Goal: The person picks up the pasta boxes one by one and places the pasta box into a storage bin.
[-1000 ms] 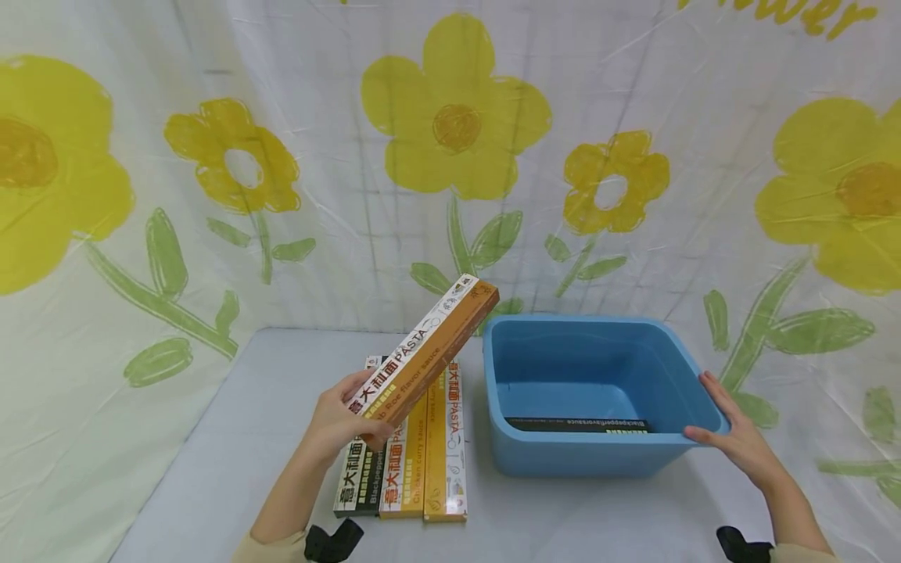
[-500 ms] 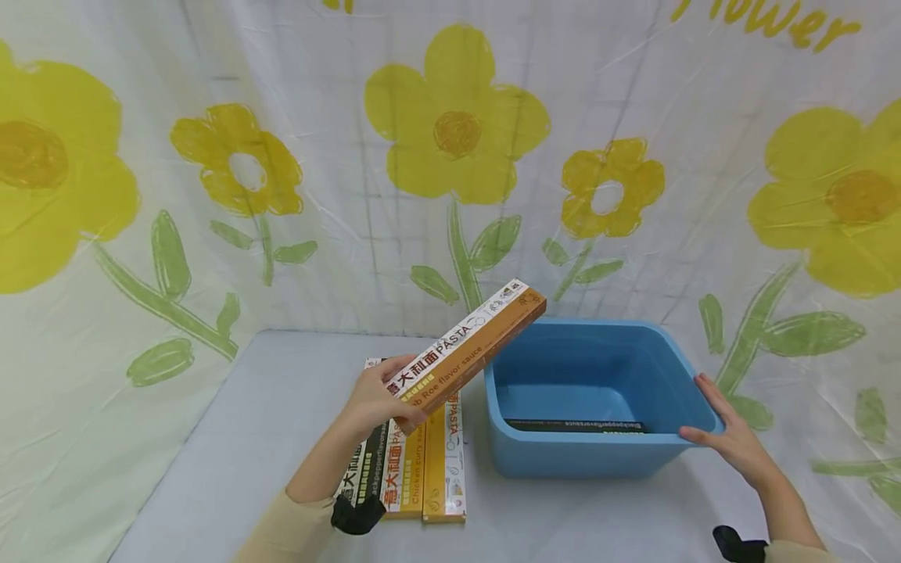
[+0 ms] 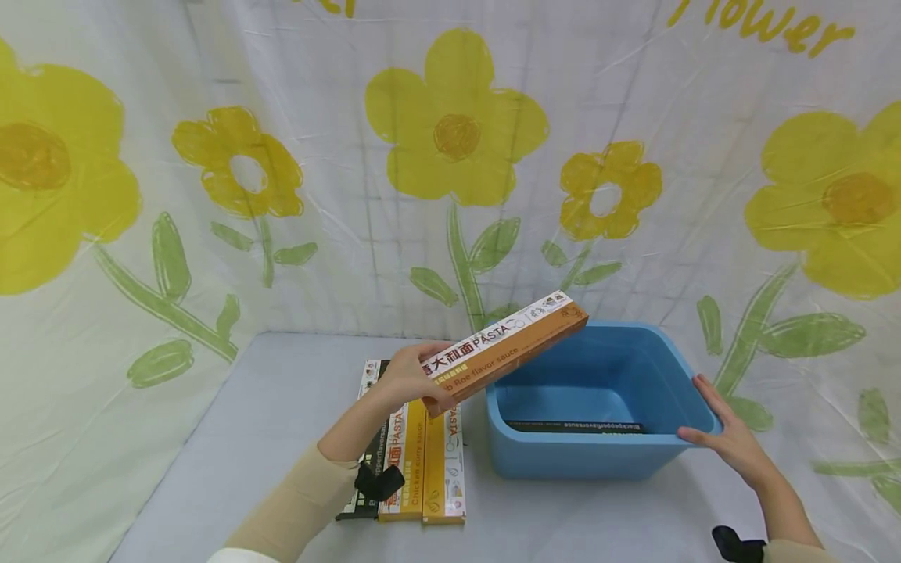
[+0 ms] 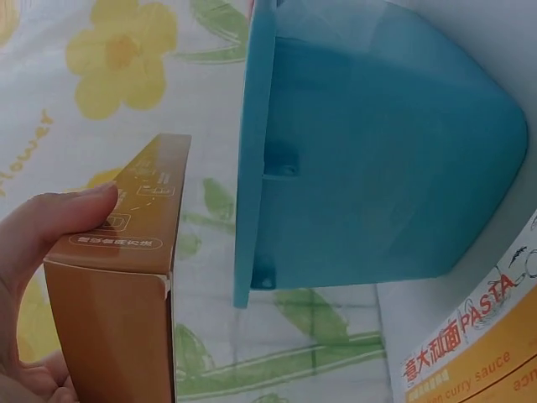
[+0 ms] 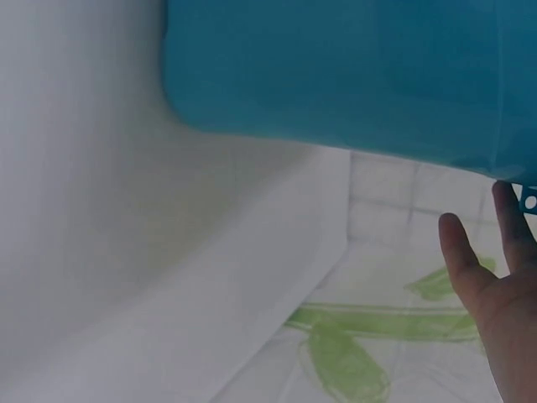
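My left hand point(image 3: 411, 379) grips the near end of a brown-and-white pasta box point(image 3: 507, 348), labelled with a roe flavor sauce. The box is raised and tilted, its far end overlapping the left rim of a blue plastic bin point(image 3: 566, 460) in the head view. In the left wrist view my thumb point(image 4: 92, 210) lies along one brown side. At the bin's right front corner rests my right hand point(image 3: 728, 442), thumb on the front rim and straight fingers along the right side. Inside the bin, a black pasta box point(image 3: 577, 427) lies along the front wall.
Left of the bin, pasta boxes lie side by side on the white table point(image 3: 274, 407): a black one point(image 3: 362, 502), a chicken curry one point(image 3: 414, 485) and a yellow one point(image 3: 443, 489). My left arm partly covers them. A flower-printed curtain point(image 3: 338, 258) hangs behind.
My left hand has carried the brown pasta box rightward from over the other boxes toward the bin, and its far end has turned rightward and lowered. My right hand stays at the bin's corner.
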{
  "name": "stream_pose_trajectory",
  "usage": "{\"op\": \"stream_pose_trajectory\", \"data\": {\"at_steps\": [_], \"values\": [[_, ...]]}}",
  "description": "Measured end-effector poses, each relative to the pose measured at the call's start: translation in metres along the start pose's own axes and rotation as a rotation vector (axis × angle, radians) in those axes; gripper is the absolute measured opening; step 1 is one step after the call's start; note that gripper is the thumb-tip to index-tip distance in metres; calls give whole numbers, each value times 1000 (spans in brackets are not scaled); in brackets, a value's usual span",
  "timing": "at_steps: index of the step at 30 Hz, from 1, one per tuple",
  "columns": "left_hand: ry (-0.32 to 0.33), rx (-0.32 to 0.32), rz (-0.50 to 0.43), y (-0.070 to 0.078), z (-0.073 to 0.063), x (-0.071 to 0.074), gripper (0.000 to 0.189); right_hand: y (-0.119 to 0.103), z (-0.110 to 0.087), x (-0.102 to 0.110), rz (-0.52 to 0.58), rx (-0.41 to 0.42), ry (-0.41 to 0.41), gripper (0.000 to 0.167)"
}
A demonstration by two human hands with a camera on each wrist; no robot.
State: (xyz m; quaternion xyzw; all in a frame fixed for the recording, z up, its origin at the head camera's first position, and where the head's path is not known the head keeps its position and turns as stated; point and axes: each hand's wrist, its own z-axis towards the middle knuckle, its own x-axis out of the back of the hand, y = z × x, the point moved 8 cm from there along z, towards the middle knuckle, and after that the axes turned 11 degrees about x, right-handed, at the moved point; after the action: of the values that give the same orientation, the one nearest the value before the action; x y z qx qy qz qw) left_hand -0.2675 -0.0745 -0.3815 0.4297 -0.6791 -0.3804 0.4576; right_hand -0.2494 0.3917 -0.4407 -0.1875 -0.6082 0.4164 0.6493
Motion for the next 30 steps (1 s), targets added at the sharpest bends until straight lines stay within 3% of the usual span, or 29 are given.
{"op": "stream_pose_trajectory", "data": {"at_steps": [10, 17, 26, 30], "values": [[-89, -10, 59, 27, 18, -13, 84, -1, -1, 0, 19, 4, 8, 92], [-61, -14, 198, 43, 29, -22, 80, -3, -1, 0, 22, 4, 6, 92], [-174, 20, 401, 62, 43, -44, 84, -3, -1, 1, 12, -23, -3, 92], [-176, -2, 481, 74, 50, -56, 82, -2, -1, 0, 16, -38, -8, 93]]}}
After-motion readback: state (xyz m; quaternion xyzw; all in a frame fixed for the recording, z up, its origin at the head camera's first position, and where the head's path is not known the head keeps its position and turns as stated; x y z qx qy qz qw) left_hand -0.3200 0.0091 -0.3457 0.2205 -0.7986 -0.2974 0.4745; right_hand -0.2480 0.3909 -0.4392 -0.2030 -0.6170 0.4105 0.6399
